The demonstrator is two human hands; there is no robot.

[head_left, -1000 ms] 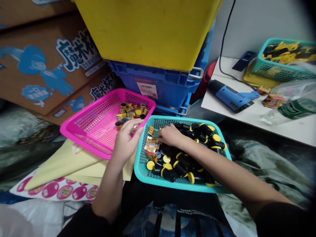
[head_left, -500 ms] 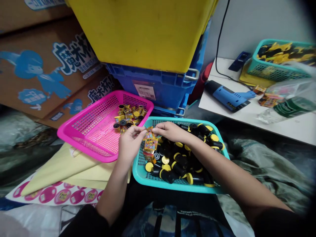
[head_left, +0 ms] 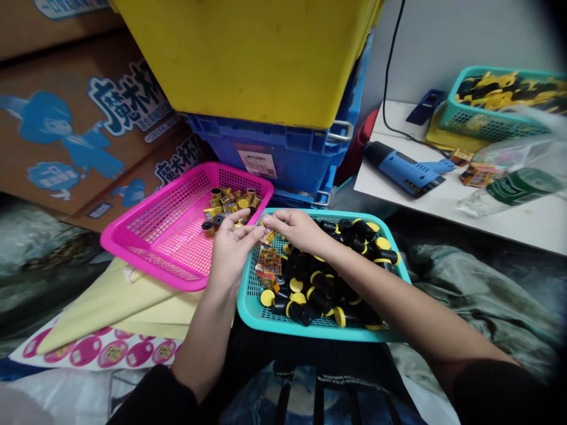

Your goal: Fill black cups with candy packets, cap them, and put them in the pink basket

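Observation:
My left hand [head_left: 233, 251] and my right hand [head_left: 295, 229] meet over the near-left corner of a teal basket [head_left: 252, 307]. Both pinch one small orange-and-yellow printed sticker [head_left: 267, 234] between their fingertips. The teal basket holds several black canisters with yellow caps [head_left: 328, 283] and a small stack of the same printed stickers [head_left: 269, 265]. To the left, a pink basket [head_left: 146, 242] holds several small labelled rolls [head_left: 228, 203] at its far corner.
Yellow and blue crates [head_left: 266, 88] stack behind the baskets, with printed cardboard boxes [head_left: 88, 118] at left. Yellow sheets [head_left: 124, 301] and a pink round-sticker sheet [head_left: 97, 351] lie under the pink basket. A white table [head_left: 443, 200] at right carries a blue tool [head_left: 405, 168], a bottle, another teal basket [head_left: 500, 100].
My right hand lifted a sticker off the stack in the teal basket and my left hand came over from the pink basket to pinch it too. Both hands moved slightly up.

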